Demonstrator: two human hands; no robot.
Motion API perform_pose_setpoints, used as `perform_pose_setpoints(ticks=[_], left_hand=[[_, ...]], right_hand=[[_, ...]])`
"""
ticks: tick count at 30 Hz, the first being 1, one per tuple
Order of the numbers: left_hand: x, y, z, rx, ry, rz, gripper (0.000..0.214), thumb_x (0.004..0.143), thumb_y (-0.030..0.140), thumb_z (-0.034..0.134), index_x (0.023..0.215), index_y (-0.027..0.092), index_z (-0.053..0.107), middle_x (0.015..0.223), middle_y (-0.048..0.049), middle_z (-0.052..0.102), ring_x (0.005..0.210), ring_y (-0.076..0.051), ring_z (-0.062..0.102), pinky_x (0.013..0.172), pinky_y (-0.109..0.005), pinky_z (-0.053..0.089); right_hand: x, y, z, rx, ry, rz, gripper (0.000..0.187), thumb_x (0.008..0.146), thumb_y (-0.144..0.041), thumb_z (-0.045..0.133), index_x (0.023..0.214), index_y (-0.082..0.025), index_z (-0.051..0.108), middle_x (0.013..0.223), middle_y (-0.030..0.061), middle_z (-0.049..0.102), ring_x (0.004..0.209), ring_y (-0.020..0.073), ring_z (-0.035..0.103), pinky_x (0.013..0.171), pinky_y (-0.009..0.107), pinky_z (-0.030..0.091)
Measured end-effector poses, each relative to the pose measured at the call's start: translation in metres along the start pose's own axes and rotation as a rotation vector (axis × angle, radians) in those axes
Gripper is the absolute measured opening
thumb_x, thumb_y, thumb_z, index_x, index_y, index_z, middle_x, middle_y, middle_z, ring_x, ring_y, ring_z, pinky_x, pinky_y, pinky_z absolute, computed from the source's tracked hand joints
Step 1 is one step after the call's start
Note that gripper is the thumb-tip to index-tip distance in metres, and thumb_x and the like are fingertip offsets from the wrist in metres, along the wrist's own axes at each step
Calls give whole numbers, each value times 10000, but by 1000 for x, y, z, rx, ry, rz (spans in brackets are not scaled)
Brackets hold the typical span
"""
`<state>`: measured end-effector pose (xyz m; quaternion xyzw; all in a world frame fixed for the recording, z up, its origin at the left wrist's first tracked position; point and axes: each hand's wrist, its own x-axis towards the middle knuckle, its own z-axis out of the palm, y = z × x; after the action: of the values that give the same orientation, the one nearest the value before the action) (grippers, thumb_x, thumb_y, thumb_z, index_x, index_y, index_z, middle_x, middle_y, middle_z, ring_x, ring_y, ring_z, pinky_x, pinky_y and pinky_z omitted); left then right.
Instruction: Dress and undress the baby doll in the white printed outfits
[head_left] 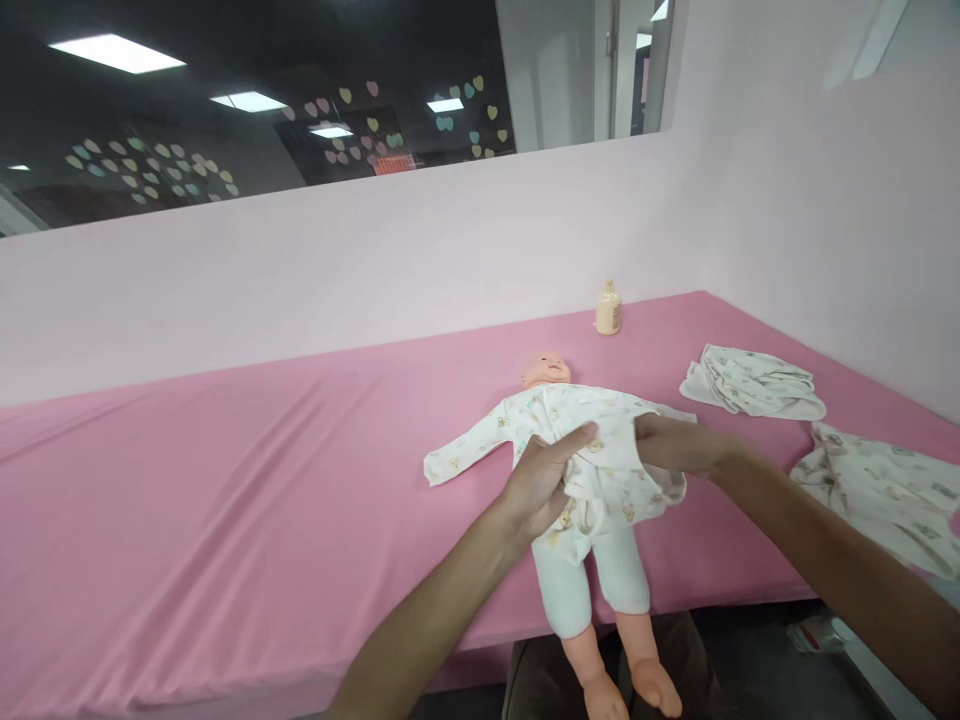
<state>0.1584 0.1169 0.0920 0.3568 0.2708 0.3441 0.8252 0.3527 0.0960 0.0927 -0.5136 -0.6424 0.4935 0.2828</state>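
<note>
A baby doll [553,368] lies on its back on the pink-covered table, its legs reaching past the near edge. It wears a white baby shirt [540,402] with small printed figures, and pale leg coverings; one sleeve stretches out to the left. My left hand [541,482] is closed on the front of the shirt, thumb on top of the cloth. From the right, my right hand [682,445] reaches into the raised opening at the shirt's side. Cloth hides its fingers, so I cannot see whether they grip anything.
A pump bottle [608,310] stands near the wall behind the doll. To the right lie a folded printed cloth [754,382] and another printed white cloth [885,490]. The pink table cover [225,520] stretches left, with wrinkles. A dark window [262,100] spans the wall above.
</note>
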Motion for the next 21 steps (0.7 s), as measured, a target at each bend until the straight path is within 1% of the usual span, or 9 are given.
perform_pose_setpoints(ticks=[2,4,8,10,12,14,16,18,21], left_hand=[[-5,0,-6,-39,46,22,309,811,278,727,1045,78,703,968,-133,737,905,-227,707,893,-360,531],[-11,-2,-9,-57,95,36,322,838,292,697,1094,96,691,983,-123,738,923,-222,707,897,-348,534],[-22,-17,-7,-103,61,37,341,848,326,691,1132,136,681,1016,-102,734,964,-216,699,916,-330,532],[-26,-25,-4,-120,19,69,355,825,310,718,1133,139,678,1021,-97,732,991,-218,693,937,-326,523],[-29,-30,-1,-117,27,107,377,789,267,752,1136,140,674,1021,-90,732,994,-221,693,948,-333,519],[-33,-30,0,-120,63,115,395,776,233,757,1150,145,665,1042,-91,731,996,-230,696,952,-352,520],[-41,-24,-3,-141,98,112,374,789,215,735,1150,150,660,1067,-95,729,1002,-240,696,956,-368,522],[-56,-13,-11,-170,132,125,317,814,191,696,1127,151,664,1072,-91,730,1011,-238,695,970,-366,519],[-91,9,-31,-258,268,187,268,848,129,611,1107,167,665,1018,-61,742,986,-201,703,995,-331,512]], right_hand=[[-8,-9,0,118,-73,-71,354,845,-395,624,1121,-180,676,919,51,687,824,168,634,783,321,526],[-13,-16,2,222,-28,-130,366,885,-444,586,1121,-173,655,938,47,651,864,148,609,804,298,505],[-6,-21,16,117,83,-158,333,901,-492,562,808,-174,594,686,-38,461,613,86,425,573,227,383],[2,-24,24,26,49,-202,393,914,-482,538,670,-178,490,628,-58,342,571,78,322,535,226,306],[7,-30,32,-17,-10,-233,429,941,-471,482,627,-181,453,621,-53,336,582,87,326,560,237,319],[6,-38,36,-25,-64,-219,418,962,-466,435,672,-181,535,667,-31,455,648,109,437,634,258,396],[0,-45,36,-12,-115,-197,368,969,-461,433,854,-191,655,847,10,607,836,154,563,764,292,465],[-11,-47,33,-17,-130,-209,348,969,-458,451,1068,-218,682,1054,41,660,1029,193,594,876,326,484],[-27,-39,33,-124,33,-274,329,965,-436,477,1147,-243,671,1159,57,667,1100,211,605,925,349,493]])
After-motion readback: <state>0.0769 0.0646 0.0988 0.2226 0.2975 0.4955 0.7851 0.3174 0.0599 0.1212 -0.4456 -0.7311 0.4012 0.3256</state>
